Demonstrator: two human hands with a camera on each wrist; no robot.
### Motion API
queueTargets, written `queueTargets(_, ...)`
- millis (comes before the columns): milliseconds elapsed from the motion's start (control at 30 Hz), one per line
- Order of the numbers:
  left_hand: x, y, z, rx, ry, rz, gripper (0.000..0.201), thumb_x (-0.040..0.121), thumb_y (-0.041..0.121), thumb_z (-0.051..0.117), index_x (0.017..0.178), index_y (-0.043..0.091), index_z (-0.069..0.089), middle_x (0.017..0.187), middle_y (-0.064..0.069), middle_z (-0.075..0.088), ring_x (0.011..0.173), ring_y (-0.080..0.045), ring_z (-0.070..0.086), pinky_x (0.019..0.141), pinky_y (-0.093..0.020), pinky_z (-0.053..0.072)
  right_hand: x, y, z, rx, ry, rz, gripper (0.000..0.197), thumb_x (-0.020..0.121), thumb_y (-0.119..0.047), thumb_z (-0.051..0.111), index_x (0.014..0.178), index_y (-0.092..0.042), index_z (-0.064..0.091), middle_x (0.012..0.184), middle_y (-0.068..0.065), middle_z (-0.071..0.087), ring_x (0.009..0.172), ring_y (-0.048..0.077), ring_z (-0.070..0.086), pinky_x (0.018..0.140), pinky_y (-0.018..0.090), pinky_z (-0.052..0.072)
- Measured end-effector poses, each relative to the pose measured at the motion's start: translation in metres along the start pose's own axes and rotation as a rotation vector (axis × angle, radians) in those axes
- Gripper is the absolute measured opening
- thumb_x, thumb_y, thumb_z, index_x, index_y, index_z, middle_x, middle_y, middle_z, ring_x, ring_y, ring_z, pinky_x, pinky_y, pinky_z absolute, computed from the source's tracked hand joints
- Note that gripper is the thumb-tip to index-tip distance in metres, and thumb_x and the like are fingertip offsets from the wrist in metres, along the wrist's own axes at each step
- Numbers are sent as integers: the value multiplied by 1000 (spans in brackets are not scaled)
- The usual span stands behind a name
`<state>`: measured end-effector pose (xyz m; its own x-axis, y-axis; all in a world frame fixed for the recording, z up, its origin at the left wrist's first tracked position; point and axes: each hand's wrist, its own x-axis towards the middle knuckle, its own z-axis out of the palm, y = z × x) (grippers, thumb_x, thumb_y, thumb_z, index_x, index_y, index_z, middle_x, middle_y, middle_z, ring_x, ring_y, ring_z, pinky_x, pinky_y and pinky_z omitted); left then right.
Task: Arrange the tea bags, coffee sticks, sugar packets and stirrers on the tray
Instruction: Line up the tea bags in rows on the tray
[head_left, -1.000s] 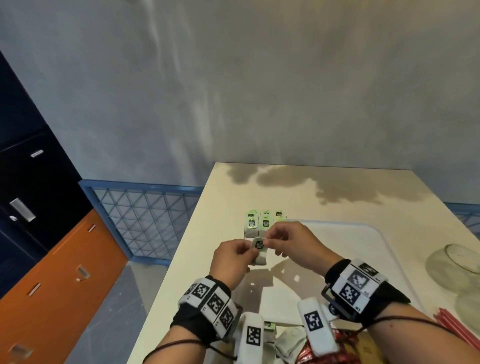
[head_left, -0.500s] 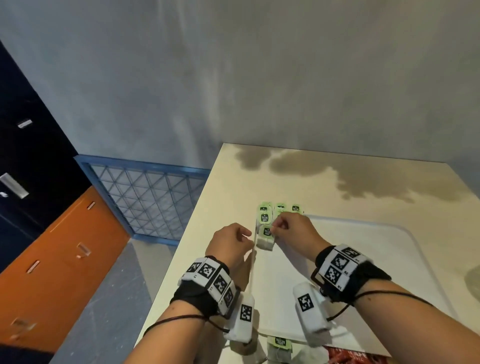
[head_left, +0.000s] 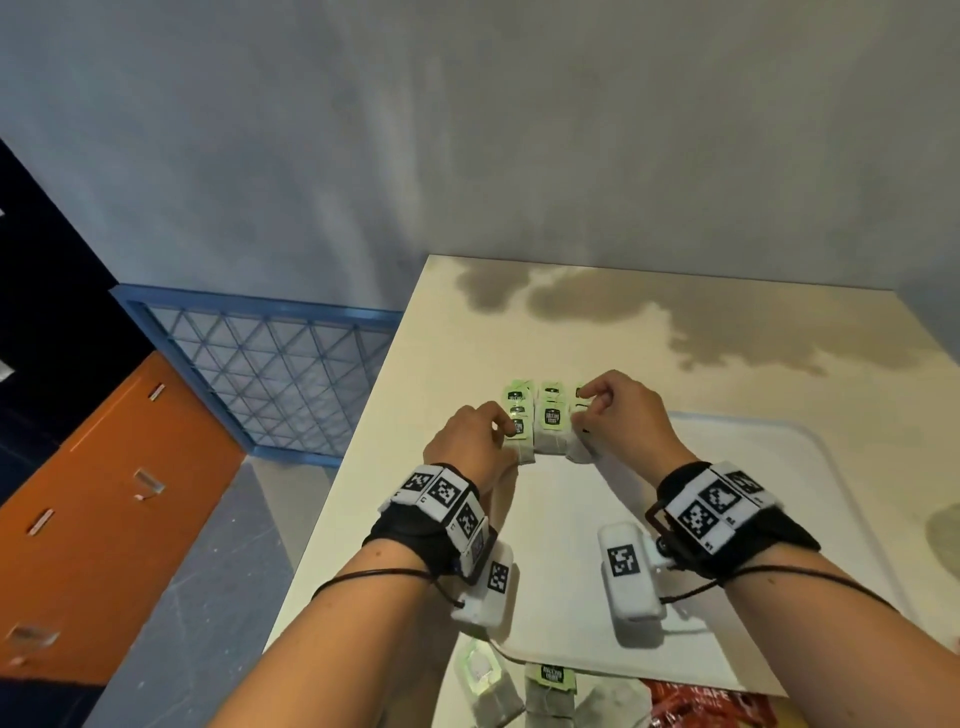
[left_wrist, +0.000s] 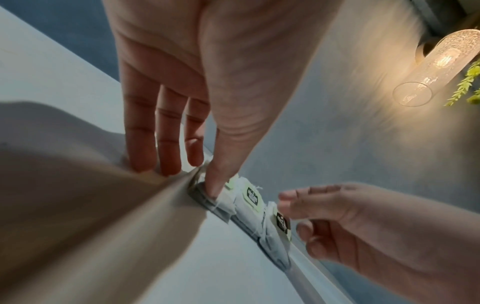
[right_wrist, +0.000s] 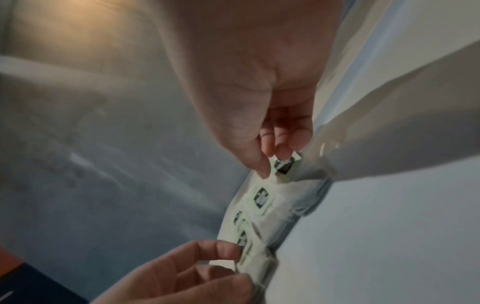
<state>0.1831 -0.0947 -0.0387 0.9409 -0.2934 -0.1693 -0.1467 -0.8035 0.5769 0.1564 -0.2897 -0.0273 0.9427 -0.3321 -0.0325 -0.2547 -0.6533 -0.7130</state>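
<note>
Green-tagged tea bags (head_left: 551, 418) on tray (head_left: 727, 467) corner, both hands touching.

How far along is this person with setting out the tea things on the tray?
Early on. Done: a few rows of tea bags sit at the far left corner of the white tray. In hand: the left hand and right hand are fingering the tags of those bags. Left: more tea bags and red packets wait off the tray's near edge; no stirrers are in view.

We see a cream table (head_left: 649, 332) with a dark stain (head_left: 691, 332) against a grey wall (head_left: 467, 130), a blue lattice panel (head_left: 280, 384), an orange cabinet (head_left: 104, 499), and a lit glass lamp (left_wrist: 436, 65).
</note>
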Motion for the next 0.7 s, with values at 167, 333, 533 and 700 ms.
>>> queueTargets(167,-3,2,-3,-2,-2,-12,24,81,29,72,103,27,62,103,3,60,94,-18,60,80,-33,52,-7,10,1,18,-47,48,28,79,-6,74,104,-13,62,79,-2,60,71,7,54,59,8,39)
queueTargets(333,-31,0,-14,-19,-31,-24,21,80,31,73,98,27,63,98,7,66,92,-16,62,75,-28,48,-42,-3,-14,134,-81,-19,24,79,-10,77,99,-16,64,85,2,66,71,16,62,70,31,53)
queueTargets(533,-90,-6,-22,12,-63,35,24,79,39,76,94,33,59,94,11,65,89,-11,61,74,-27,45,-119,-10,-19,137,-390,-106,17,82,-13,77,95,-17,68,84,3,71,71,16,70,67,29,57)
queueTargets(700,-147,-13,-21,115,-182,46,19,78,39,76,92,30,66,91,12,67,91,-10,62,83,-32,52,-167,-6,-13,85,-512,-171,18,80,-18,78,96,-21,69,88,1,72,71,9,66,66,21,53)
